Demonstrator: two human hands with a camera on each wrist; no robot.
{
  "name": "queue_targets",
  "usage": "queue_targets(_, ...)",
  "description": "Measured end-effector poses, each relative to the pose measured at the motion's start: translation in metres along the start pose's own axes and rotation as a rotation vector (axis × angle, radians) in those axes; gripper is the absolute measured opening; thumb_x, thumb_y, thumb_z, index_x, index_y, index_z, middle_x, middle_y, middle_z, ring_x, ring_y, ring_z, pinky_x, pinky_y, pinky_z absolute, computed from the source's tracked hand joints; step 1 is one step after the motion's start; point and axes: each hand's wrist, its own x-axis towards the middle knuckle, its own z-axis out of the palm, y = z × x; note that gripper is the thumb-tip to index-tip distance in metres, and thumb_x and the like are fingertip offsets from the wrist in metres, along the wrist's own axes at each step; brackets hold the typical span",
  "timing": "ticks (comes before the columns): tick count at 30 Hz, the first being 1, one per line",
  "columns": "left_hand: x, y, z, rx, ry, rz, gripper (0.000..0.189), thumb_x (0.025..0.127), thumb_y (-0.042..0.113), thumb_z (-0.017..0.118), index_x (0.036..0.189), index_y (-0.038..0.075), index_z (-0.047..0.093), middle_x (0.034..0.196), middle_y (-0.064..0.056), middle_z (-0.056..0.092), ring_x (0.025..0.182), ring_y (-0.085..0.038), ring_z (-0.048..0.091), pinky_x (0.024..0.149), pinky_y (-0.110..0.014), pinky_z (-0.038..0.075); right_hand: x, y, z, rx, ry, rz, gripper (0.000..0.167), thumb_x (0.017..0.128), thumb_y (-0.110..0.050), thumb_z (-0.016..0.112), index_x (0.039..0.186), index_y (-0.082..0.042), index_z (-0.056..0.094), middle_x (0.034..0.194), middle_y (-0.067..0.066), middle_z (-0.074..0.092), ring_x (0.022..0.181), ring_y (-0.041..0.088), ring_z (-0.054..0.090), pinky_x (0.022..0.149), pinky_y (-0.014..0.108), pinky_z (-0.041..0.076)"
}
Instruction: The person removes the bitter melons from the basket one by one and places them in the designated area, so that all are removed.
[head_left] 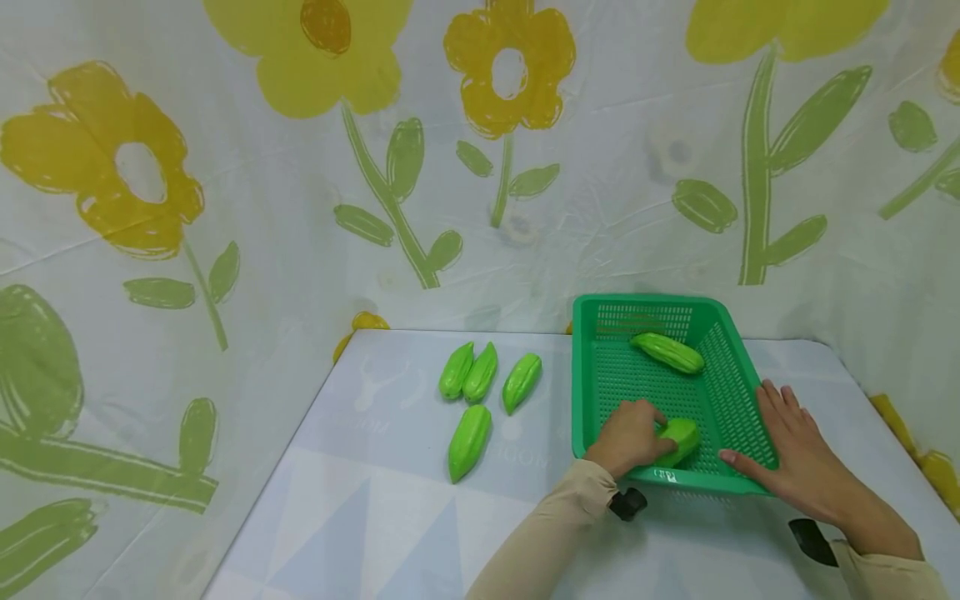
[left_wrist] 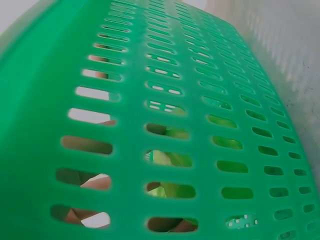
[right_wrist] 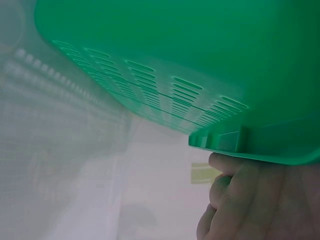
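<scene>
In the head view, a green plastic basket [head_left: 585,375] with slotted walls stands on the right part of the table. My left hand [head_left: 628,437] reaches over its near left corner and grips a green ridged gourd [head_left: 681,440] low inside, fingers partly hidden. A second green gourd [head_left: 667,352] lies toward the basket's far side. My right hand [head_left: 806,462] rests against the near right corner with fingers extended along the outside and the thumb over the rim. Through the slots of the basket wall [left_wrist: 130,150], the left wrist view shows bits of green and skin. Fingers [right_wrist: 240,195] touch the rim in the right wrist view.
Left of the basket, several more gourds lie on the pale table [head_left: 337,517]: one gourd [head_left: 470,443] nearer me, another gourd [head_left: 522,383] closest to the basket, and a touching pair farther back. A flower-printed curtain [head_left: 600,208] hangs behind the table.
</scene>
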Motion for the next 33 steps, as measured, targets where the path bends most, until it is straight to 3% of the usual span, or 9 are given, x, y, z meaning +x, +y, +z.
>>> queue_targets(4, 0.001, -0.001, 0.0, -0.056, 0.003, -0.015, 0.032, 0.09, 0.031, 0.08, 0.12, 0.018, 0.079, 0.11, 0.011, 0.079, 0.071, 0.0, 0.055, 0.059, -0.014, 0.043, 0.0, 0.0, 0.0, 0.001, 0.005, -0.005, 0.107, 0.099, -0.045, 0.063, 0.162, 0.008, -0.006, 0.17, 0.033, -0.01, 0.157, 0.043, -0.025, 0.124, 0.06, -0.025)
queue_targets(9, 0.003, -0.002, -0.001, -0.098, 0.019, -0.021, 0.032, 0.089, 0.03, 0.079, 0.119, 0.017, 0.079, 0.11, 0.009, 0.078, 0.068, -0.001, 0.053, 0.055, -0.014, 0.043, 0.0, 0.0, 0.0, 0.004, 0.008, -0.009, 0.107, 0.099, -0.044, 0.063, 0.162, 0.007, -0.006, 0.17, 0.032, -0.011, 0.157, 0.042, -0.026, 0.124, 0.06, -0.025)
queue_targets(18, 0.003, -0.005, -0.007, -0.107, 0.072, 0.013, 0.032, 0.091, 0.035, 0.079, 0.115, 0.014, 0.081, 0.114, 0.007, 0.078, 0.094, 0.0, 0.065, 0.074, -0.012, 0.051, 0.0, -0.001, 0.0, -0.008, 0.003, 0.003, 0.108, 0.099, -0.046, 0.063, 0.162, 0.008, -0.006, 0.169, 0.034, -0.008, 0.157, 0.044, -0.025, 0.124, 0.063, -0.022)
queue_targets(25, 0.002, -0.011, -0.015, -0.215, 0.087, 0.041, 0.031, 0.092, 0.033, 0.078, 0.113, 0.01, 0.081, 0.107, 0.003, 0.081, 0.077, 0.002, 0.065, 0.062, -0.01, 0.048, 0.001, -0.002, -0.001, -0.005, -0.006, 0.011, 0.108, 0.099, -0.047, 0.063, 0.161, 0.009, -0.006, 0.169, 0.035, -0.009, 0.156, 0.045, -0.025, 0.123, 0.064, -0.022)
queue_targets(33, 0.001, -0.019, -0.022, -0.329, 0.086, -0.005, 0.032, 0.091, 0.034, 0.08, 0.111, 0.009, 0.081, 0.099, 0.0, 0.081, 0.07, 0.004, 0.06, 0.057, -0.013, 0.048, 0.0, -0.001, 0.0, 0.012, 0.003, -0.001, 0.107, 0.099, -0.045, 0.063, 0.161, 0.01, -0.006, 0.169, 0.035, -0.01, 0.157, 0.044, -0.026, 0.122, 0.054, -0.028)
